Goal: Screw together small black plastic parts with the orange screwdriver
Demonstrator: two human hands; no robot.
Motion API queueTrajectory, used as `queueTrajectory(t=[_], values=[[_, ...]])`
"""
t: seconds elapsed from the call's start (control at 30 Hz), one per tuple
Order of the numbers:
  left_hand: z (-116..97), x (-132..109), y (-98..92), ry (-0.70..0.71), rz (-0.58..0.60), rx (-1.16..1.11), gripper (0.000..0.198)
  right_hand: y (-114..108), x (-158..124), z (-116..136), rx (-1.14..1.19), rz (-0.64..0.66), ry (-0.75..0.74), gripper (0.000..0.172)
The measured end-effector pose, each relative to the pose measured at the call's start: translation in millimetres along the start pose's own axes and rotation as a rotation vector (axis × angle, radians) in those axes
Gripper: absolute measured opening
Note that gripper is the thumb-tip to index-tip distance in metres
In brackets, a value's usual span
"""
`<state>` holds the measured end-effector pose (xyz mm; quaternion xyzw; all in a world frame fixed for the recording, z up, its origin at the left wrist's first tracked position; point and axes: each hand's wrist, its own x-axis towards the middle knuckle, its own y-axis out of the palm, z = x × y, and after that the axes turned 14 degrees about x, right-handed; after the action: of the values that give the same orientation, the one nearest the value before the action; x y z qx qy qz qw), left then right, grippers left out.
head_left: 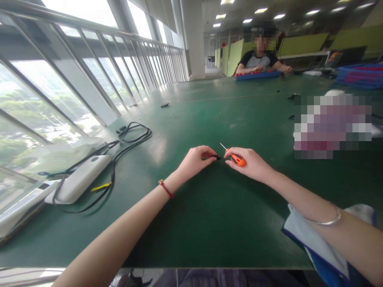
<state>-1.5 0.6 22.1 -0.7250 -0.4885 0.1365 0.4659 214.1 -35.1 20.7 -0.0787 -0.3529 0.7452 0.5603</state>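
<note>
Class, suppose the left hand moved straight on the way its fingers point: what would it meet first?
Most likely the right hand or the orange screwdriver it holds, with the small black piece in the left hand leading; exact depth is unclear.

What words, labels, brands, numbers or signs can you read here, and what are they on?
None can be read.
The orange screwdriver and small black piece show no legible lettering.
Any print on the yellow tag or white case is too small or blurred.
</note>
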Motion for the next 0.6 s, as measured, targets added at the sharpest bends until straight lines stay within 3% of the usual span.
queueTrajectory(t=[0.33,0.6], values=[[-0.1,0.3,15.7,0.013,-0.056,0.028,0.011,15.8,3.1,-5.4,0.079,-0.123,-0.012,0.010],[2.4,1.3,16.4,0.008,-0.057,-0.008,0.011,15.3,6.0,-10.2,-0.004,-0.049,-0.033,0.010]])
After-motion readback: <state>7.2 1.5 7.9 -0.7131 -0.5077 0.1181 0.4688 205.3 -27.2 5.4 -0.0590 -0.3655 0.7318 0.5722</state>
